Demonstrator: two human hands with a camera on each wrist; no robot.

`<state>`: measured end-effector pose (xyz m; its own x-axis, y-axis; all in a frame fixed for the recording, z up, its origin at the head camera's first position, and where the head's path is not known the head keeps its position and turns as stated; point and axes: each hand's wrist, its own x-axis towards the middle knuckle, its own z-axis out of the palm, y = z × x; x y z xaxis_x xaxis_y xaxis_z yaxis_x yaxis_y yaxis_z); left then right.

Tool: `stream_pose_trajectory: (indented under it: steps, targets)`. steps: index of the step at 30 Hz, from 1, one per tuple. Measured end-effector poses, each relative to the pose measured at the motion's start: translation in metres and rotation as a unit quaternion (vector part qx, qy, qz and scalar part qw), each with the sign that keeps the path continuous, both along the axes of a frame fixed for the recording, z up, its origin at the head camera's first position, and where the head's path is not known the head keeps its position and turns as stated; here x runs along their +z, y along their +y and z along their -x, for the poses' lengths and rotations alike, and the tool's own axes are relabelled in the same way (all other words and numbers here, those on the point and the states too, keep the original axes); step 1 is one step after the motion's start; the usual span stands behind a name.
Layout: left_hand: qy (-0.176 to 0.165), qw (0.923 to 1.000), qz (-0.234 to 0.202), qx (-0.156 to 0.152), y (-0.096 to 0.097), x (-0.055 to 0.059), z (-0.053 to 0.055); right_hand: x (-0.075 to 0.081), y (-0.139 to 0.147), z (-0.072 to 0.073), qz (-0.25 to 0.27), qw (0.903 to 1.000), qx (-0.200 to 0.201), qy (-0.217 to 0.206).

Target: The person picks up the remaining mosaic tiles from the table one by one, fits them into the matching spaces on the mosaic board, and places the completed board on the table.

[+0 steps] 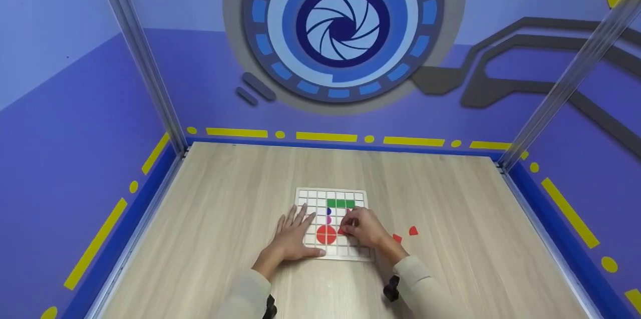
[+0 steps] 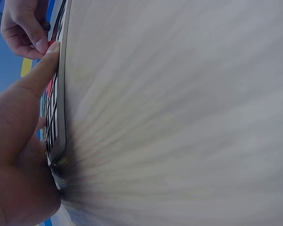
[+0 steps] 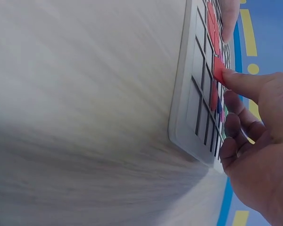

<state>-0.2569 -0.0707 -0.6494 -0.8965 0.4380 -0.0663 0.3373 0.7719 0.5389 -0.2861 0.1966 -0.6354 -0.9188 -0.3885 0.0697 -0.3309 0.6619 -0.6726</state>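
Note:
A white grid board [image 1: 310, 253] lies on the table. My left hand [image 1: 293, 236] rests on its left side with fingers spread, the thumb along the near edge. On the board, a red circle made of quarter pieces [image 1: 326, 234] sits in the lower middle. Green pieces [image 1: 340, 203] form a bar near the top, with a small blue piece [image 1: 329, 212] and a pink piece [image 1: 328, 220] below. My right hand [image 1: 364, 226] is over the board's right side. Its thumb and fingertips pinch a red piece [image 3: 218, 70] at the grid, partly hidden by the fingers.
Two loose red pieces [image 1: 413, 230] lie on the wooden table [image 1: 465, 259] to the right of the board, one close to my right wrist. Blue walls [image 1: 200, 73] with yellow markings and metal corner posts [image 1: 135, 48] enclose the table at the back and sides.

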Motion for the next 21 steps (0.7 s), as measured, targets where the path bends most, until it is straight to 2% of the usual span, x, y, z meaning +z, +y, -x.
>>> stream_pose_trajectory:
  steps: [6, 9, 14, 21]
  targets:
    - [0.005, 0.9999, -0.011, 0.002, -0.001, -0.009, 0.002, -0.003, 0.000, -0.002, -0.015, 0.9998, 0.002, 0.009]
    - [0.009, 0.9998, -0.015, 0.000, -0.001, -0.008, 0.001, -0.002, -0.001, -0.003, -0.022, 0.9996, -0.002, 0.019]
    - [0.001, 0.9999, -0.010, -0.005, 0.000, 0.002, -0.002, 0.001, 0.003, -0.005, -0.014, 0.9995, -0.013, 0.023]
    - [-0.003, 1.0000, -0.005, -0.001, 0.000, 0.004, -0.003, 0.016, 0.030, -0.005, -0.007, 0.9985, -0.050, 0.022]
